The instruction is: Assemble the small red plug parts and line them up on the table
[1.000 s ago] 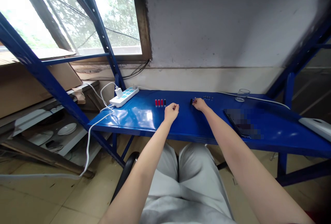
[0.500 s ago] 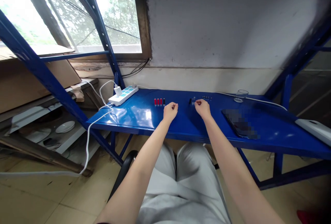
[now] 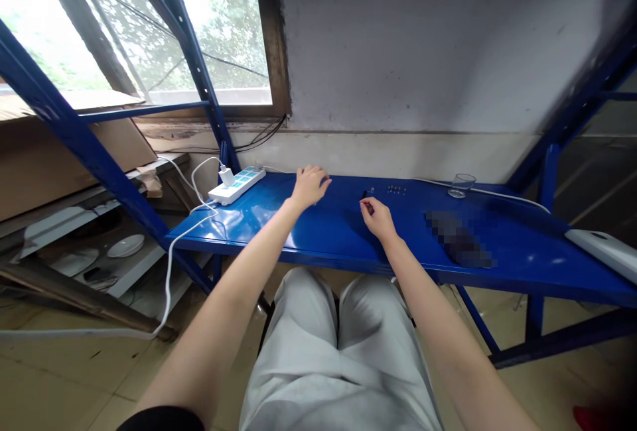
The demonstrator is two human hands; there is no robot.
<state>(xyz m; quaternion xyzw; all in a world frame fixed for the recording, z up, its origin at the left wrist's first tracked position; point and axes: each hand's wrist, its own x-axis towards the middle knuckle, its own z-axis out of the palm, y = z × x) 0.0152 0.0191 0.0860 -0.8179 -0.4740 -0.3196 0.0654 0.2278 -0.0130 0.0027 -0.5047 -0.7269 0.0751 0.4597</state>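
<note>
My left hand (image 3: 309, 185) is over the left-middle of the blue tabletop (image 3: 343, 239), its fingers stretched forward and the thumb apart. It covers the spot where small red and black cylinders stood, so they are hidden. I see nothing in its grasp. Farther right, my right hand (image 3: 378, 217) has thumb and fingers pinched together at a small black cylinder (image 3: 363, 194), whose dark end shows just past the fingertips. A tiny clear or metallic piece (image 3: 372, 190) lies close beside it. Several tiny metallic pieces (image 3: 397, 189) lie in rows beyond this hand.
A white power strip (image 3: 237, 185) with a plugged-in charger sits at the table's left end, its cable hanging over the edge. To the right are a clear glass (image 3: 461, 185), a blurred dark flat object (image 3: 460, 239) and a white object (image 3: 604, 248). A wall stands behind.
My left hand has moved left and forward over the row of cylinders, its fingers loosening from a pinch. My right hand has shifted slightly left and nearer to me, its fingertips now at the black cylinder.
</note>
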